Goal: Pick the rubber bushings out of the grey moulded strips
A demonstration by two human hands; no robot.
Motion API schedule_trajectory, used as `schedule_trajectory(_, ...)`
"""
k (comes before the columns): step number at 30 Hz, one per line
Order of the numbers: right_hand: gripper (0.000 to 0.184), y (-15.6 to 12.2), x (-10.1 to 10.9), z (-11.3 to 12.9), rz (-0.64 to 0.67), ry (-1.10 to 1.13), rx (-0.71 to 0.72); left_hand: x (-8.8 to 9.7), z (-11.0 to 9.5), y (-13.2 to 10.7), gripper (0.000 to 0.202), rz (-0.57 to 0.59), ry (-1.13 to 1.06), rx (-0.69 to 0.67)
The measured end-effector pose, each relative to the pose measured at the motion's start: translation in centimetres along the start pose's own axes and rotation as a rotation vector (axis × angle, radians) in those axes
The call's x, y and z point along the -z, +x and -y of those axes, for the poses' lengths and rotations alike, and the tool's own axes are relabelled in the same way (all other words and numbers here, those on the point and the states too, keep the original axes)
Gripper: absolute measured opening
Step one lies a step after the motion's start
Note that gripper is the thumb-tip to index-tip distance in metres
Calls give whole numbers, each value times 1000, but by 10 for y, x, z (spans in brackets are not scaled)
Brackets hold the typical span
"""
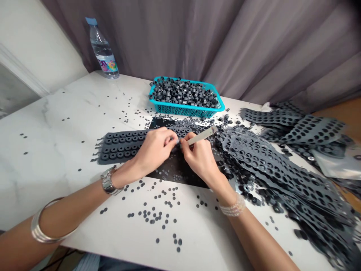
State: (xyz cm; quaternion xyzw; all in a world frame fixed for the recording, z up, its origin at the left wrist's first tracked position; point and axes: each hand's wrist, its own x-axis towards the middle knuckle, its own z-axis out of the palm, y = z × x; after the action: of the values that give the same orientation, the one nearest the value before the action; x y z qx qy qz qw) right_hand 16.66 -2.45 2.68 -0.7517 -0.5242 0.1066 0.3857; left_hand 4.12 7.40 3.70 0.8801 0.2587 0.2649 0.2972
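Right hand [200, 158] pinched a pale flat spatula [201, 136] near its tip, held short for control. Left hand [153, 150] curled closed at the grey moulded rubber sheet [124, 145] on a black mat [176, 169], mid-frame; its hold hidden.

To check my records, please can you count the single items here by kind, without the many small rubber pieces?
Plastic water bottle: 1
Turquoise plastic basket: 1
Black mat: 1
Pale spatula: 1
Metal link wristband: 1
Metal bangle: 1
Beaded bracelet: 1
Total: 7
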Motion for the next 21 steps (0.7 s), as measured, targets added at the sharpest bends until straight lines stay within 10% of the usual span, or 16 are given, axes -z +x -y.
schedule_trajectory(3, 24, 0, 0, -3, 20, 62, -47, 13, 0, 6, 9, -190, -549, 259)
schedule_trajectory(9, 29, -4, 4, -13, -101, 252, -147, 17, 3, 15, 7, 64, -1375, 736)
schedule_trajectory(21, 30, 1, 9, -22, -195, 362, -191, 16, -3, 8, 8, 188, -1500, 858)
